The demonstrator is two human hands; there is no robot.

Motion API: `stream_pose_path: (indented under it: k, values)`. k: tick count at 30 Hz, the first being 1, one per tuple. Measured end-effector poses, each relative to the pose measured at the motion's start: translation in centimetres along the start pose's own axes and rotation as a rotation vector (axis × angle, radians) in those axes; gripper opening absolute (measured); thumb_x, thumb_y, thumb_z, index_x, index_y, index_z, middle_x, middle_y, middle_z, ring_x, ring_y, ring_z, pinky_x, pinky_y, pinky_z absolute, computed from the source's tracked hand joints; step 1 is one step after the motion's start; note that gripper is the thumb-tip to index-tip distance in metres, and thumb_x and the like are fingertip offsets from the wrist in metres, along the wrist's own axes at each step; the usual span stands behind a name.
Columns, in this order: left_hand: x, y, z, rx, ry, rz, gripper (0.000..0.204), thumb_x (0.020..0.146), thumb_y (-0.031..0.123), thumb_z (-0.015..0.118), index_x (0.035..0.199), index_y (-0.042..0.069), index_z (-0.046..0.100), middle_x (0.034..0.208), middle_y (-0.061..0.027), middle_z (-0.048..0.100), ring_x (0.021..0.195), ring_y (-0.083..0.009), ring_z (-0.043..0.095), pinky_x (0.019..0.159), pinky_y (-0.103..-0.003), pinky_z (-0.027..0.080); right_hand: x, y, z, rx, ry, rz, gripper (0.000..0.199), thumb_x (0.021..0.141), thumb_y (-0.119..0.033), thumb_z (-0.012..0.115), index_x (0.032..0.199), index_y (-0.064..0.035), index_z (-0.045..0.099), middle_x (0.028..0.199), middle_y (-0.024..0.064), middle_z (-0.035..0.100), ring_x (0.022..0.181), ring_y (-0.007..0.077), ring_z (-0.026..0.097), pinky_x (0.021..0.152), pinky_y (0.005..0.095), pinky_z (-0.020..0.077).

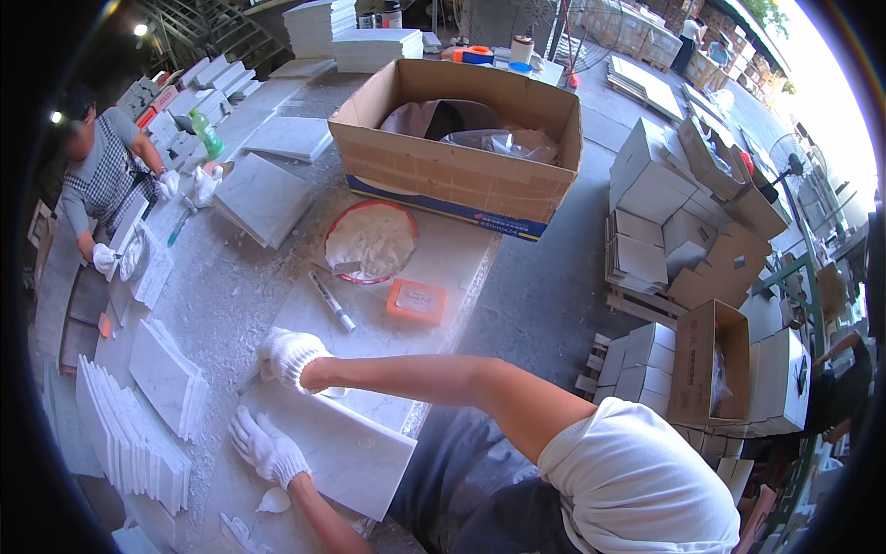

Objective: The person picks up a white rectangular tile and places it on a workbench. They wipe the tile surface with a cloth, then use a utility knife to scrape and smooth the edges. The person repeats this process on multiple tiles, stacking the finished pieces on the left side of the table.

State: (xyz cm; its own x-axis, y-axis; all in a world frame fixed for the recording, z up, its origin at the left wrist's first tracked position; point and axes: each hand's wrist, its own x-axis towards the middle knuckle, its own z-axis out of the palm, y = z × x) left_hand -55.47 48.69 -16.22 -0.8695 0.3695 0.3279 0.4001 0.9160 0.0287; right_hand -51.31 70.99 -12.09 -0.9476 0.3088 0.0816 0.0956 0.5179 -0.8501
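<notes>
Close in, left hand (268, 446), gloved, lies flat and open on the white marble tile (346, 448); right hand (288, 355), gloved, curls at the tile's 11 o'clock edge, grasp unclear. Marker (331, 301) and orange box (416, 301) at 12. Beyond, powder bowl (371, 242), then cardboard box (457, 148). Tile stacks (138, 434) crowd 9 o'clock.

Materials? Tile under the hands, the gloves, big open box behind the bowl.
Tile: looks like white marble, faint grey veining, smooth matte face. Gloves on left hand and right hand: white knit fabric, likely cotton, ribbed cuffs. Box: brown corrugated cardboard, flaps open.
</notes>
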Motion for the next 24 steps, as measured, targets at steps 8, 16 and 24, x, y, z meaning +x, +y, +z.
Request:
stream_pose_path:
  k: [8,16,24]
  values:
    - [0.1,2.5,-2.5,-0.005,-0.034,-0.067,0.043,0.107,0.030,0.055,0.144,0.010,0.059,0.151,-0.0189,0.057,0.146,-0.0372,0.047,0.123,-0.051,0.034,-0.7,-1.1,-1.1,-0.043,-0.031,0.067,0.026,0.085,-0.031,0.074,0.104,-0.0155,0.081,0.100,0.0147,0.078,0.093,0.0358,0.075,0.082,0.0454,0.0588]
    - [-0.4,2.7,-3.5,0.034,-0.085,-0.098,0.047,0.108,0.042,0.050,0.148,0.017,0.055,0.155,-0.0134,0.055,0.149,-0.0327,0.045,0.128,-0.049,0.028,-1.2,0.3,-1.9,0.118,-0.194,-0.016,0.037,0.095,-0.007,0.069,0.132,-0.0082,0.071,0.117,0.0069,0.077,0.097,0.0152,0.071,0.085,0.0278,0.0568]
    - [-0.6,2.5,-3.0,-0.079,0.031,-0.082,0.045,0.105,0.034,0.056,0.144,0.010,0.061,0.152,-0.0159,0.057,0.147,-0.0369,0.047,0.126,-0.051,0.031,-1.0,-2.6,-1.5,0.075,-0.218,0.129,0.037,0.101,-0.019,0.067,0.136,-0.0111,0.070,0.111,0.0100,0.077,0.086,0.0190,0.068,0.082,0.0336,0.0556]
